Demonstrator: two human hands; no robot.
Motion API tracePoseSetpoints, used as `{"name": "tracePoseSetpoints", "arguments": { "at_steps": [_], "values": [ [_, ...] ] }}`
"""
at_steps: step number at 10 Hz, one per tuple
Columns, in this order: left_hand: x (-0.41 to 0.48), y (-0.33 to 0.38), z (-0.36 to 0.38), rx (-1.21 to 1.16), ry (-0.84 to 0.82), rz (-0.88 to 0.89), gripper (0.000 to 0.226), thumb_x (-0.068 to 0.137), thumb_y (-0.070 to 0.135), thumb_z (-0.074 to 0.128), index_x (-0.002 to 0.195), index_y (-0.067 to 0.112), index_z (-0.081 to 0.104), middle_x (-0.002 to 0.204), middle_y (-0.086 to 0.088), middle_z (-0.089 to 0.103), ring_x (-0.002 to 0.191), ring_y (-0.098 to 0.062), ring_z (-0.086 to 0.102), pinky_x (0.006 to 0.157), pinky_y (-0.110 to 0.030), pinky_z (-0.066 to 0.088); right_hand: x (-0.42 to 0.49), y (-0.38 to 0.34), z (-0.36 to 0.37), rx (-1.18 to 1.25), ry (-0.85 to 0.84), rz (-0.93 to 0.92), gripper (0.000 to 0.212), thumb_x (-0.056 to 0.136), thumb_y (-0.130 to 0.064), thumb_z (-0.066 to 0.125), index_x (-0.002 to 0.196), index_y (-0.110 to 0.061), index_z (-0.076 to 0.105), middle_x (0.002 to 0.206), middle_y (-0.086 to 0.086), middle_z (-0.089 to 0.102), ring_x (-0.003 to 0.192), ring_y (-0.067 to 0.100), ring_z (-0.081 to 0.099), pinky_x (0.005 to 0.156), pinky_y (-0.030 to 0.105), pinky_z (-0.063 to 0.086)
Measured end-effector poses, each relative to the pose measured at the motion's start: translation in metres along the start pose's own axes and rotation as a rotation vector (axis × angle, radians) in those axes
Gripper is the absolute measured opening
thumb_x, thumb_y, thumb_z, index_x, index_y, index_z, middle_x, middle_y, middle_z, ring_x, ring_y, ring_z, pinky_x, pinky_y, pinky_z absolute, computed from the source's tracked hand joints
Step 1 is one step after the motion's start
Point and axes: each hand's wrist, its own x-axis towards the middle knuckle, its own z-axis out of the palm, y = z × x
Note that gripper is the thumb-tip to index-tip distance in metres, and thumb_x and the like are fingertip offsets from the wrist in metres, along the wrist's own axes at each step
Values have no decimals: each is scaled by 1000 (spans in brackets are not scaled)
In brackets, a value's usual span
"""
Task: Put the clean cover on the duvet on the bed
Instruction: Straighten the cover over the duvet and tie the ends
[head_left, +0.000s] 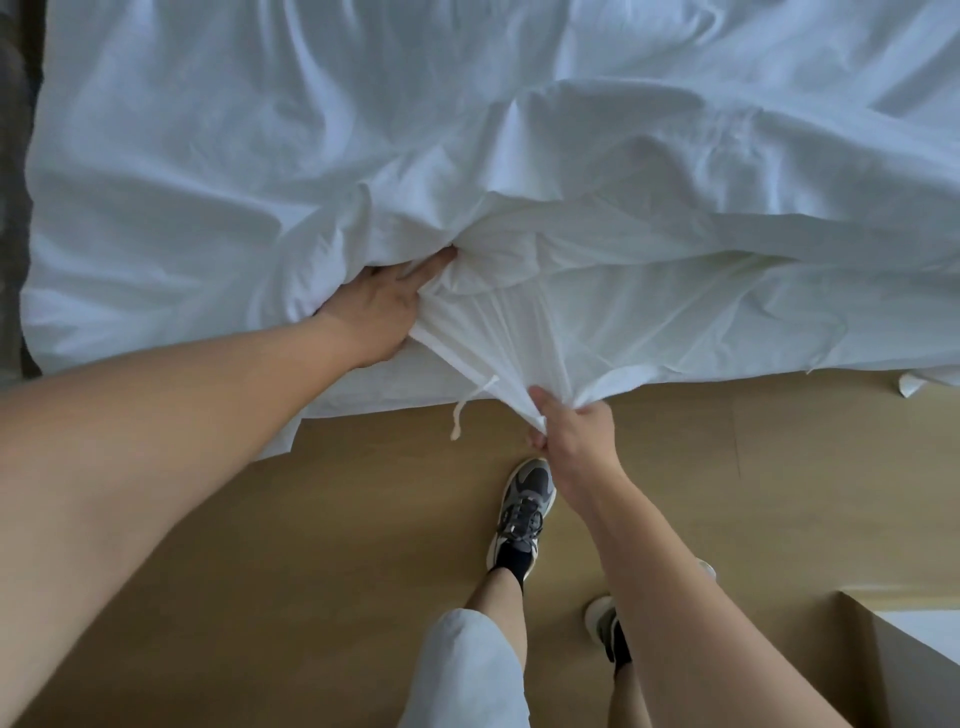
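A white duvet cover (311, 156) lies rumpled across the bed, its open edge at the near side. Inside the opening shows the paler duvet (519, 270). My left hand (379, 306) reaches into the opening with its fingertips hidden in the folds; whether it grips cloth cannot be seen. My right hand (571, 436) pinches the cover's lower hem and pulls it taut toward me over the bed's edge. A short white tie string (462, 410) hangs from the hem between my hands.
The bed's near edge (363, 389) runs left to right across the middle. Below it is a tan wooden floor (311, 519) with my two feet in grey sneakers (522, 509). A light-topped piece of furniture (914, 639) stands at bottom right. A dark strip (15, 156) borders the left.
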Motion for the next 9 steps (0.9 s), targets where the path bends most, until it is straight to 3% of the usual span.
{"name": "tracePoseSetpoints", "arguments": {
  "at_steps": [1, 2, 3, 4, 5, 6, 7, 8, 9],
  "values": [
    [-1, 4, 2, -113, 21, -18, 41, 92, 8, 56, 132, 4, 62, 171, 3, -7, 155, -27, 13, 123, -47, 25, 4, 4, -10, -54, 42, -37, 7, 88, -14, 74, 92, -11, 69, 77, -2, 73, 53, 14, 58, 52, 27, 48],
    [-30, 19, 5, -354, 121, 66, 39, 83, 2, 54, 120, 2, 67, 161, -9, 34, 144, -34, 34, 113, -53, 40, 12, -7, -17, -122, 59, -70, 7, 91, -15, 72, 95, -16, 68, 89, 1, 74, 64, 18, 62, 61, 29, 52],
    [-92, 50, 26, -326, 379, 220, 22, 65, 4, 48, 70, 2, 69, 93, -18, 67, 84, -37, 62, 74, -43, 54, 14, -9, -24, -95, -17, -16, 15, 93, -14, 71, 106, -12, 66, 98, 6, 71, 76, 20, 63, 65, 30, 52],
    [-152, 64, 62, -408, 205, 42, 23, 63, 5, 41, 66, 7, 64, 75, -10, 60, 63, -31, 58, 62, -37, 48, 2, 17, -28, -11, -121, 48, 17, 95, -13, 69, 110, -5, 64, 89, 6, 71, 69, 18, 63, 62, 30, 52],
    [-184, 63, 92, -326, -189, -165, 31, 75, 3, 51, 95, 15, 72, 102, -6, 62, 97, -31, 61, 88, -40, 46, -13, 48, -17, -42, -152, 121, 13, 98, -14, 65, 106, -5, 61, 64, -2, 65, 53, 12, 57, 69, 35, 58],
    [-184, 81, 99, -535, -430, -395, 26, 92, 18, 52, 108, 28, 70, 123, -3, 58, 115, -25, 55, 100, -34, 42, -9, 53, -4, -185, -70, 106, 7, 98, -13, 62, 103, -7, 59, 74, 2, 63, 60, 17, 60, 80, 42, 59],
    [-171, 107, 89, -1721, -231, -1093, 29, 105, 30, 46, 129, 24, 61, 144, -12, 53, 130, -33, 51, 102, -45, 46, -2, 50, -18, -285, -95, 72, 23, 100, -2, 54, 122, 1, 58, 105, 14, 62, 93, 30, 59, 94, 46, 50],
    [-173, 126, 91, -2899, 153, -1017, 57, 99, 59, 43, 141, 24, 57, 150, -14, 52, 137, -42, 48, 112, -64, 34, -10, 51, -57, -264, -297, 105, 28, 98, 7, 52, 122, -5, 60, 133, 16, 58, 111, 28, 59, 100, 43, 50],
    [-175, 141, 97, -3263, 564, -593, 74, 90, 68, 51, 149, 25, 51, 155, -16, 46, 142, -45, 41, 116, -69, 24, -19, 64, -92, -251, -488, 284, 32, 93, 6, 62, 119, -13, 61, 146, 6, 52, 113, 17, 58, 109, 45, 44]
  ]
}}
